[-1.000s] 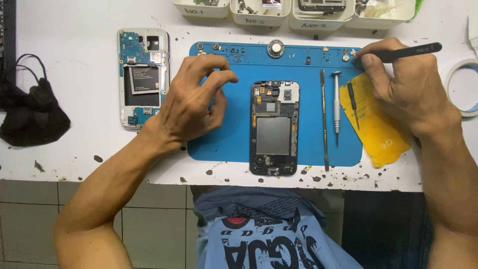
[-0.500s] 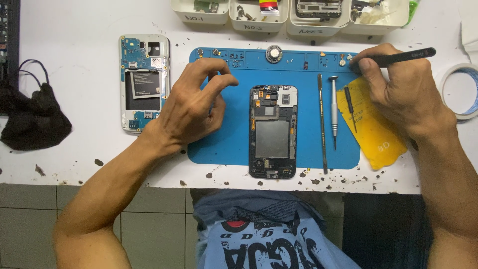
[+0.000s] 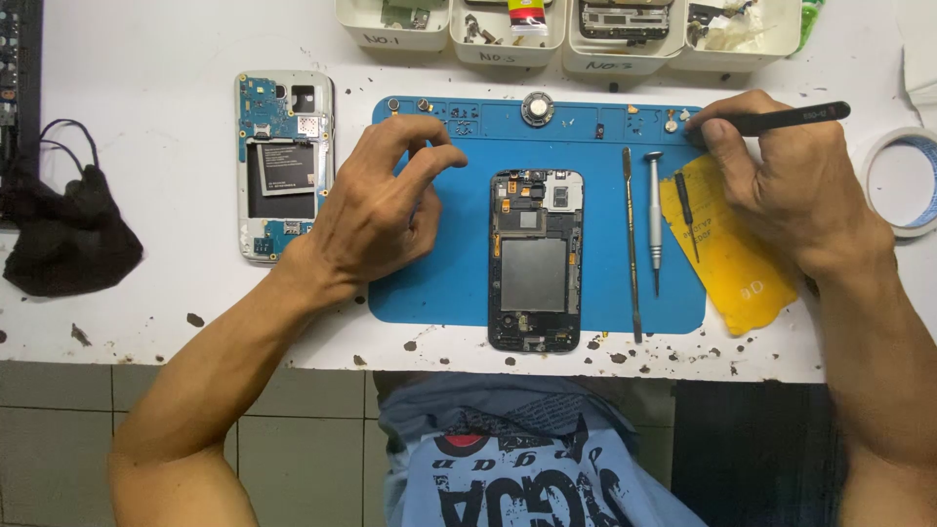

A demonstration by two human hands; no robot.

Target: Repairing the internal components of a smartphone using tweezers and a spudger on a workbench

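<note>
The opened phone (image 3: 535,260) lies on the blue mat (image 3: 439,283), between both hands. At its ten o'clock the left hand (image 3: 376,210) rests on the mat, fingers loosely curled and holding nothing; at two o'clock the right hand (image 3: 795,181) pinches black tweezers (image 3: 781,119), tips at the mat's far edge. Farther off, a second phone (image 3: 283,161) lies at ten o'clock, parts bins (image 3: 576,34) at twelve.

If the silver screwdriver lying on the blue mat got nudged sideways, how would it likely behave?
The silver screwdriver looks round-shafted and slim, so it would probably roll rather than slide. The blue mat looks rubbery and may slow it. The long thin tool beside it would likely stop a leftward roll.
</note>
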